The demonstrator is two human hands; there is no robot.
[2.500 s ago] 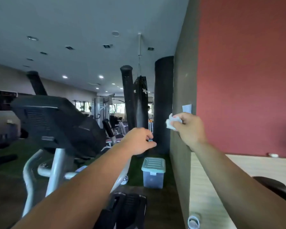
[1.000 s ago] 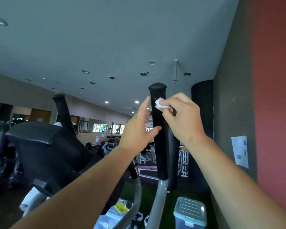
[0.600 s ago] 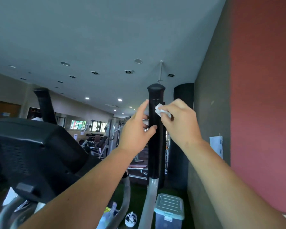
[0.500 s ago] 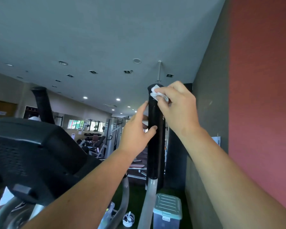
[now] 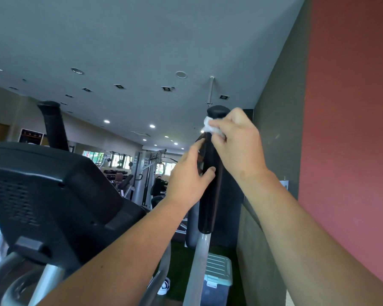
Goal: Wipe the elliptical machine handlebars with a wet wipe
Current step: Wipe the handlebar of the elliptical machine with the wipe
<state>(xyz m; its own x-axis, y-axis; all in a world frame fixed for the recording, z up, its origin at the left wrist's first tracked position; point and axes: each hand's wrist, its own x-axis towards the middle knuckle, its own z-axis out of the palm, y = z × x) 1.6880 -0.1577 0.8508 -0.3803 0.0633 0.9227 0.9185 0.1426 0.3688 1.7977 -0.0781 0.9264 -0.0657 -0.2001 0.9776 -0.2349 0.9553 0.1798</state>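
The elliptical's right handlebar rises upright in the middle of the view, a black foam grip on a silver tube. My right hand pinches a crumpled white wet wipe against the grip just below its rounded top cap. My left hand wraps loosely around the grip lower down, thumb in front and fingers behind. The left handlebar stands untouched at the far left, behind the black console.
A red and grey wall runs close along the right. A clear storage box with a pale green lid sits on the floor beyond the handlebar. Weight machines fill the back of the gym.
My right hand slid the wipe up the grip from the middle to just under the top cap. My left hand kept its hold lower on the grip. The camera tilted upward.
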